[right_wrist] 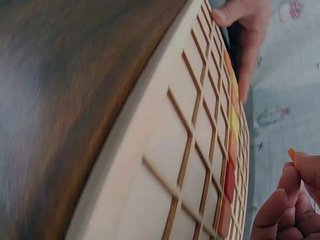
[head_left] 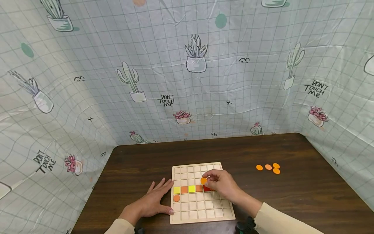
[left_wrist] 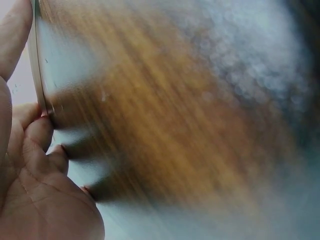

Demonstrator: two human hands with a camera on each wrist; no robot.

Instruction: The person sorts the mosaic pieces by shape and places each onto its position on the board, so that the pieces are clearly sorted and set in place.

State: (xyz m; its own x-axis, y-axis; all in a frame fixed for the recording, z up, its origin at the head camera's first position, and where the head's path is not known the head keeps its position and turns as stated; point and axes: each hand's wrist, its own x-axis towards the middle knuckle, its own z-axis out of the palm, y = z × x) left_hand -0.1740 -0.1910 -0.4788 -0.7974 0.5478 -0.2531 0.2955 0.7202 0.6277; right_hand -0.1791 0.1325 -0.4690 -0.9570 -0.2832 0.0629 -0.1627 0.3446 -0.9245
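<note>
My right hand pinches a small orange disc between thumb and fingertips, over the middle of a wooden grid board. In the right wrist view the disc appears edge-on at the fingertips. My left hand lies with fingers spread at the board's left edge, its thumb and fingertips right at the rim. Across one row run coloured square tiles: yellow, orange, bright yellow, orange and red, with the row's right end partly hidden by my right hand. Below the first tile sits an orange disc.
Several loose orange discs lie on the dark wooden table, right of the board. A patterned cloth with cactus drawings hangs behind the table and along both sides.
</note>
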